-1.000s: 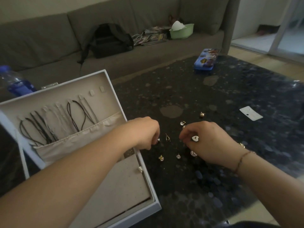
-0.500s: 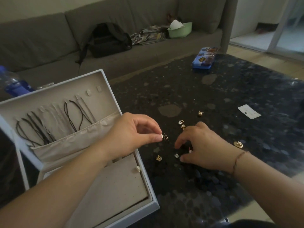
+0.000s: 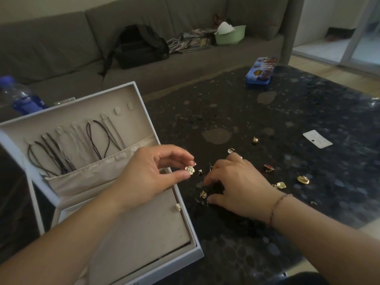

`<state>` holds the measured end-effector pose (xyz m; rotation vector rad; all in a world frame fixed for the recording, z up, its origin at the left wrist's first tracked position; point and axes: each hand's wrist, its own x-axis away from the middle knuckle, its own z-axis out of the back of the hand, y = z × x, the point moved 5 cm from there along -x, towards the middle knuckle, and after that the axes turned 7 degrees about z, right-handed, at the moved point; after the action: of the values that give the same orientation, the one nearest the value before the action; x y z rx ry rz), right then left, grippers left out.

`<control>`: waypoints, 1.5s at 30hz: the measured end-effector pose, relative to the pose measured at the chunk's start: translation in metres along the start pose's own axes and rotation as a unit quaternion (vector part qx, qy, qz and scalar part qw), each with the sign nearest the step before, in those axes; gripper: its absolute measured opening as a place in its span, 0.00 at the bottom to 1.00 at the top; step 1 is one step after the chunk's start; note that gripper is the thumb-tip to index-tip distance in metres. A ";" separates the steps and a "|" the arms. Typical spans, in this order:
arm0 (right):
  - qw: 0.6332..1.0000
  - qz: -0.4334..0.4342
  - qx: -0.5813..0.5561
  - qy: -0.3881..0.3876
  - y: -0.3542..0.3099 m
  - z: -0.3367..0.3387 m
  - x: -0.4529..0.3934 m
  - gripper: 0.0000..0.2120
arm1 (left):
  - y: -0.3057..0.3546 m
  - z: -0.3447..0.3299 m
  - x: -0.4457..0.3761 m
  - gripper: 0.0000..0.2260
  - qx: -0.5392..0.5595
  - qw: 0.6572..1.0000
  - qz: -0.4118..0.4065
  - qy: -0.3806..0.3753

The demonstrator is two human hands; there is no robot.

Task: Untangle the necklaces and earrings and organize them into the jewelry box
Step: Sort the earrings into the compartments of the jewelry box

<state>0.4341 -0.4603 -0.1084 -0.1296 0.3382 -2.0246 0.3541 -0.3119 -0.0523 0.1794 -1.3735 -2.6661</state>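
Observation:
The white jewelry box [image 3: 193, 239] stands open at the left of the dark table. Several cord necklaces [image 3: 61, 153] hang on hooks inside its lid. My left hand [image 3: 152, 175] pinches a pale flower-shaped earring [image 3: 189, 170] between thumb and fingers, just above the box's right edge. My right hand [image 3: 236, 184] hovers palm-down over the table with curled fingers, its fingertips touching small earrings; a gold earring [image 3: 203, 194] lies by the thumb. Several more earrings are scattered to the right: a red one [image 3: 268, 167], a gold square one [image 3: 280, 185] and a gold round one [image 3: 303, 179].
A white card [image 3: 317, 138] lies at the right of the table [image 3: 308, 112], a blue tin case [image 3: 261, 72] at the far edge. Behind is a grey sofa with a black bag [image 3: 139, 48] and green bowl [image 3: 230, 34]. A water bottle [image 3: 22, 97] stands behind the box.
My left hand has lifted the flower earring and turned it toward the box. My right hand slid slightly nearer along the table, uncovering more earrings to its right.

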 end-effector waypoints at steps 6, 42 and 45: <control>0.999 0.030 0.012 0.002 -0.013 -0.008 -0.006 0.13 | -0.009 0.007 0.015 0.10 0.006 1.000 -0.005 0.028; 0.989 -0.135 -0.053 -0.014 0.062 0.029 0.099 0.02 | 0.027 -0.107 0.014 0.11 -0.041 0.979 0.141 -0.140; 0.989 -0.143 -0.024 -0.016 0.062 0.028 0.098 0.03 | 0.023 -0.118 0.009 0.12 -0.077 0.977 0.143 -0.142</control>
<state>0.4486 -0.5789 -0.1050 -0.2534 0.3644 -2.2945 0.3663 -0.4214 -0.1020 -0.3992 -1.1472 -2.6047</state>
